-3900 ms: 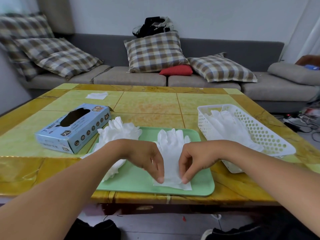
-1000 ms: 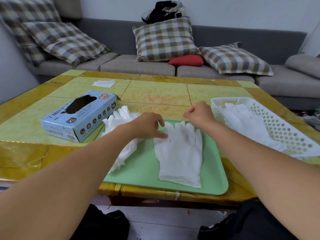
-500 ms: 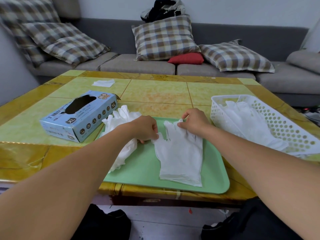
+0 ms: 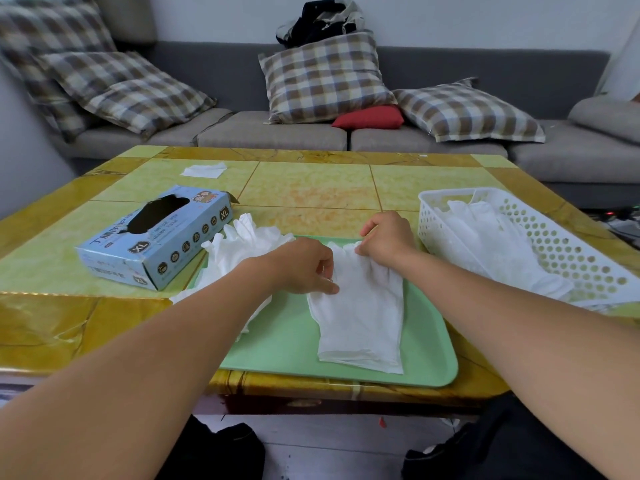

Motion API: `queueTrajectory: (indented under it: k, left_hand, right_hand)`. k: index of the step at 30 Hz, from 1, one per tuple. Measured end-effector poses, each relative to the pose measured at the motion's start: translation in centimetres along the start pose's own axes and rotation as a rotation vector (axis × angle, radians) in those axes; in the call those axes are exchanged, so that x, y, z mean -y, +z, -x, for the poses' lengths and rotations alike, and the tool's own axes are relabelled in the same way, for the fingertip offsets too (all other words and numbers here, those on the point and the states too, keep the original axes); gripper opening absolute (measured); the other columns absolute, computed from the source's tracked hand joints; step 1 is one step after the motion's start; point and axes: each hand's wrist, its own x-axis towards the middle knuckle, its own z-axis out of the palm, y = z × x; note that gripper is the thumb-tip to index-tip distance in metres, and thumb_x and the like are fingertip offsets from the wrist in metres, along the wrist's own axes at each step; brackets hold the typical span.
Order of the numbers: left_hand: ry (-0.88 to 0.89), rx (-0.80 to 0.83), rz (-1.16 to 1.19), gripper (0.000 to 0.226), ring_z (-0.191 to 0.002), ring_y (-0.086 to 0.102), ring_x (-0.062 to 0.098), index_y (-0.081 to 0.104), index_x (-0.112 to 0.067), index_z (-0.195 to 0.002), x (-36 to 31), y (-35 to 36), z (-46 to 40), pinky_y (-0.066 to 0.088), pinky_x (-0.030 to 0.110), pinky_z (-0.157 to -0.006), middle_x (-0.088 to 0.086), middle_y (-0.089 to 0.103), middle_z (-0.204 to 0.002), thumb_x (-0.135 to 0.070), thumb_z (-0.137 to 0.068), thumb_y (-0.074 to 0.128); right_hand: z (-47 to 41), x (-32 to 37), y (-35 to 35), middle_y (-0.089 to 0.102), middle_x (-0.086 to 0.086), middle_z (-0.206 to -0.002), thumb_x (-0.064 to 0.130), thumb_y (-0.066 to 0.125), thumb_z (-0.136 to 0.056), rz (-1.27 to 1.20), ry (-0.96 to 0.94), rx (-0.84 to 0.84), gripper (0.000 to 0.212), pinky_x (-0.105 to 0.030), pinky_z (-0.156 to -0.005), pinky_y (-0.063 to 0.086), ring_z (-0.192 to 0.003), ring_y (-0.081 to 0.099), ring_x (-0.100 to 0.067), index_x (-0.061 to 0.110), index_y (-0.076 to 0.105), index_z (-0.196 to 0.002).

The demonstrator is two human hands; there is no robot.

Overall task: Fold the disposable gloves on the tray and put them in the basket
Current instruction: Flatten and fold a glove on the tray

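Two bare forearms, no sleeves in view, no watch or bracelet, no rings showing. Left hand (image 4: 304, 265) and right hand (image 4: 388, 239) ungloved, nails short and unpainted (as far as can be told). Dark clothing at the bottom edge, under the arms; cut and fabric unclear.

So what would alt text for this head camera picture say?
Two bare hands, left hand and right hand, pinch the finger end of a white glove lying on a green tray. A white basket holding gloves stands to the right, a blue glove box to the left.
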Motion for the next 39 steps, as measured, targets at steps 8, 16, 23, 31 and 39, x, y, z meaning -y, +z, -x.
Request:
queueTrajectory:
  k: [8, 16, 23, 31, 39]
  left_hand:
    - [-0.014, 0.082, 0.032, 0.03, -0.094, 0.062, 0.021, 0.069, -0.014, -0.093, 0.4, -0.7, 0.8, 0.05, 0.036, -0.084, 0.003, 0.068, -0.101, -0.041, -0.083, 0.08]
    - [0.079, -0.008, 0.015, 0.023, -0.081, 0.052, 0.011, 0.064, -0.023, -0.087, -0.1, -1.2, 0.8, 0.044, 0.027, -0.071, -0.002, 0.061, -0.098, -0.04, -0.083, 0.079]
    - [0.229, 0.242, 0.094, 0.016, -0.068, 0.058, -0.005, 0.073, -0.027, -0.085, -2.2, -1.9, 2.9, 0.044, 0.011, -0.067, -0.016, 0.065, -0.076, -0.032, -0.077, 0.086]
    - [0.22, 0.351, 0.186, 0.03, -0.083, 0.067, 0.0, 0.075, -0.028, -0.092, -3.4, -0.5, 6.1, 0.052, 0.015, -0.076, -0.014, 0.072, -0.09, -0.048, -0.073, 0.085]
    - [0.258, 0.285, 0.116, 0.02, -0.079, 0.059, 0.0, 0.073, -0.021, -0.097, -3.2, 0.1, 6.2, 0.045, 0.011, -0.07, -0.006, 0.068, -0.093, -0.036, -0.085, 0.079]
  right_hand:
    - [1.0, 1.2, -0.1, 0.069, 0.006, -0.067, 0.0, 0.08, -0.068, 0.003, -0.153, -0.083, 0.02, -0.037, -0.072, 0.06, -0.074, 0.07, -0.016, 0.016, 0.071, -0.074]
    - [0.7, 1.4, -0.7, 0.072, 0.0, -0.079, -0.001, 0.077, -0.077, -0.037, -0.253, -0.043, 0.015, -0.036, -0.078, 0.058, -0.076, 0.068, -0.015, 0.01, 0.074, -0.088]
    - [7.0, 1.1, -6.3, 0.074, 0.006, -0.089, 0.006, 0.088, -0.073, 0.384, -0.474, 0.896, 0.03, -0.025, -0.079, 0.057, -0.082, 0.068, -0.008, 0.018, 0.075, -0.098]
    - [10.8, -1.5, -8.1, 0.073, 0.01, -0.104, 0.026, 0.092, -0.071, 0.233, -0.444, 0.918, 0.032, -0.015, -0.082, 0.047, -0.101, 0.064, -0.004, 0.026, 0.077, -0.099]
    - [11.9, -0.6, -6.6, 0.072, 0.003, -0.089, 0.02, 0.08, -0.082, 0.301, -0.541, 0.752, 0.006, -0.039, -0.084, 0.053, -0.084, 0.065, -0.016, 0.018, 0.075, -0.085]
